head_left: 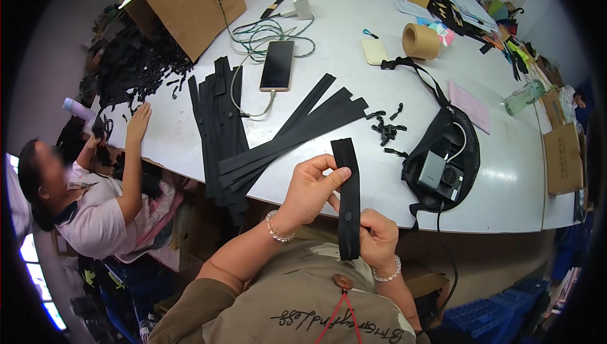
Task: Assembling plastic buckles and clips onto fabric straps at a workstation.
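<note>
A black zipper strip point(345, 198) hangs nearly upright in front of my chest, with a small dark slider on its lower half. My left hand point(310, 187) pinches its upper part between thumb and fingers. Lower down, my right hand point(378, 236) is closed at the strip's right edge, its fingertips partly hidden. Just beyond my hands, several similar strips point(297, 132) lie fanned on the white table point(373, 173). A longer stack of strips point(218, 126) reaches over the near edge. Small black zipper pulls point(387, 130) are heaped right of the fan.
A phone point(277, 66) on a cable lies behind the strips. At right sit a black mesh waist bag point(436, 160) holding a grey device, a tape roll point(422, 41) and a bottle point(523, 97). Far left, a co-worker's hand point(138, 122) rests near a black heap and a cardboard box point(196, 12).
</note>
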Demonstrator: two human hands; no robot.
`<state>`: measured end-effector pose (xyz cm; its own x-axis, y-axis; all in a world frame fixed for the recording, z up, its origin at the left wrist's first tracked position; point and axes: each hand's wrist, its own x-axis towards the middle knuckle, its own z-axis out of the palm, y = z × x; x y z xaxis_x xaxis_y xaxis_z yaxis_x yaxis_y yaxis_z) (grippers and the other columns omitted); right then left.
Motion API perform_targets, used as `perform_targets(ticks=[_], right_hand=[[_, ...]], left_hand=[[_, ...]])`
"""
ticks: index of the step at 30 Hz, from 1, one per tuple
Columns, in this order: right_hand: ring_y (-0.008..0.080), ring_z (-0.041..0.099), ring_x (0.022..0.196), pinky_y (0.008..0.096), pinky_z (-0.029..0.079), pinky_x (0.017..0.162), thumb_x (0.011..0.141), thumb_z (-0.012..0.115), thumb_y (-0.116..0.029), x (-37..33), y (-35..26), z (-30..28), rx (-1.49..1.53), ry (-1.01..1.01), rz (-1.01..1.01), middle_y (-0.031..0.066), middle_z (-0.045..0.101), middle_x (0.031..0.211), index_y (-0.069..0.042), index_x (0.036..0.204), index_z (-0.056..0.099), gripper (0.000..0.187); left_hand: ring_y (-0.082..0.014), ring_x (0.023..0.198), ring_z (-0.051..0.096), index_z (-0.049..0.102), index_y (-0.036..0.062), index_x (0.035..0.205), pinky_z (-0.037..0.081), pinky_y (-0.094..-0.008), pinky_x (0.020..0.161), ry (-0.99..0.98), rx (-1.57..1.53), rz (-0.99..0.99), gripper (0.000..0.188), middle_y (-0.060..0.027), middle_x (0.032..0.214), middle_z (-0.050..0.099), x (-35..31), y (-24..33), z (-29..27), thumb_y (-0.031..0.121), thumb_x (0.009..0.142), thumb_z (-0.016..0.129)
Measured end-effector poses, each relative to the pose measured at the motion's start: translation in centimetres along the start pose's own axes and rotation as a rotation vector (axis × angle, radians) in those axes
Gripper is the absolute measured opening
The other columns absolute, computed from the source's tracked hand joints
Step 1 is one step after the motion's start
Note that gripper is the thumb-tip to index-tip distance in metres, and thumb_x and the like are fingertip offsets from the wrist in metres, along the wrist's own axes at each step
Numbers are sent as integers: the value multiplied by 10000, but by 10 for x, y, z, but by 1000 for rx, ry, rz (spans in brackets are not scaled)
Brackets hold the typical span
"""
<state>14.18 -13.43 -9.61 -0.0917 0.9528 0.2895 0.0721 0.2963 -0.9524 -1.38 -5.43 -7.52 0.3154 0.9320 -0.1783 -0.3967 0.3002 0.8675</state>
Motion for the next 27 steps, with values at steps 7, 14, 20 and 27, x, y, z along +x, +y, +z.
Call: perform_targets(ticks=[7, 14, 20, 27], right_hand=[[125, 555, 615, 234, 438, 570, 827, 566, 10, 0, -8, 8, 42, -170, 63, 79, 620, 793, 16, 909, 626, 103], [87, 583, 731, 215, 477, 682, 829, 561, 8, 6, -5, 10, 30, -146, 284, 120, 585, 1116, 17, 1223, 499, 399], [89, 574, 735, 210, 486, 683, 862, 511, 19, -1, 20, 3, 214, 58, 450, 118, 584, 1101, 23, 1240, 471, 380], [87, 572, 756, 220, 483, 682, 878, 516, -15, 4, 33, -9, 208, 210, 448, 108, 583, 1084, 25, 1217, 478, 343]], left_hand=[[-78, 660, 589, 564, 39, 966, 485, -200, 375, 64, -87, 4, 105, -21, 824, 598, -4, 11, -23, 119, 902, 544], [-37, 512, 494, 580, 64, 998, 397, -162, 448, 226, 226, 158, 139, 23, 768, 593, -30, 100, -103, 158, 899, 553], [17, 608, 495, 585, 84, 1026, 396, -134, 465, 498, 571, 264, 200, 60, 711, 554, 38, 174, -193, 222, 882, 601], [-217, 879, 600, 623, 18, 1002, 465, -286, 799, 355, 1149, 553, 230, -121, 934, 627, 79, 85, -145, 102, 788, 647]])
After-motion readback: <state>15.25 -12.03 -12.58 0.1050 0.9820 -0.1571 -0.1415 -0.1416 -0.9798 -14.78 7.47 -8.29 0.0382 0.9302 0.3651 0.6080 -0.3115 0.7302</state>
